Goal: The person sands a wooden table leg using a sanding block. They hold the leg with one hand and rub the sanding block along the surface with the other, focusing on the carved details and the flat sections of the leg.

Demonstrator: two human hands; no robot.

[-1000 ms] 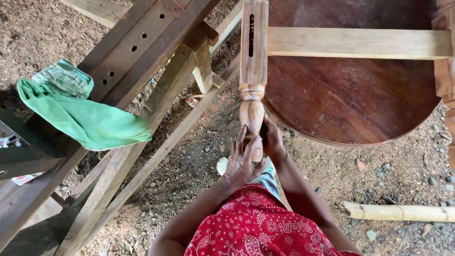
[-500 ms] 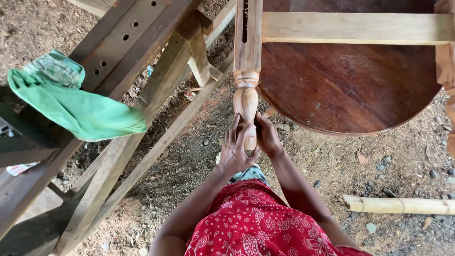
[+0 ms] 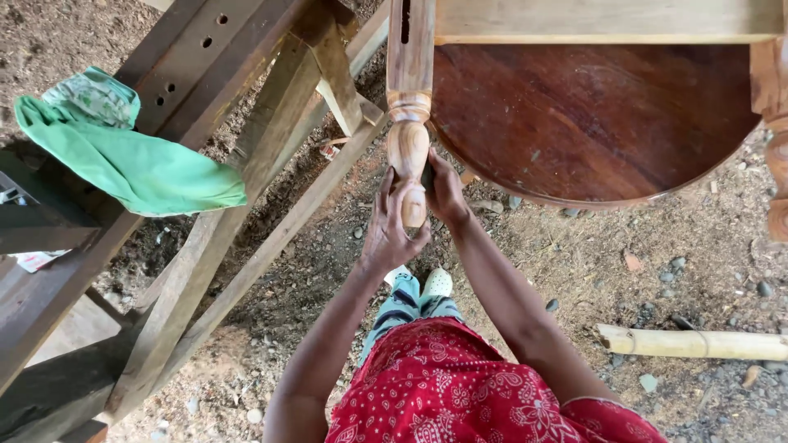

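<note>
A turned wooden table leg (image 3: 408, 123) points toward me from an upturned table with a dark round top (image 3: 591, 115) and a pale rail (image 3: 607, 20). My left hand (image 3: 387, 231) cups the leg's rounded lower end from the left, fingers spread along it. My right hand (image 3: 444, 190) presses against the leg's right side; a small dark object seems pinched between the fingers and the wood, but I cannot tell what it is. My feet (image 3: 419, 287) and red patterned clothing (image 3: 460, 390) show below.
A rough timber frame (image 3: 246, 172) slants across the left, with a green cloth (image 3: 131, 164) draped on it. Another turned leg (image 3: 776, 123) stands at the right edge. A bamboo piece (image 3: 689, 343) lies on the stony dirt ground at right.
Both hands have shifted slightly up along the leg's rounded end. My view has drifted, so the table and frame sit a little differently in the picture.
</note>
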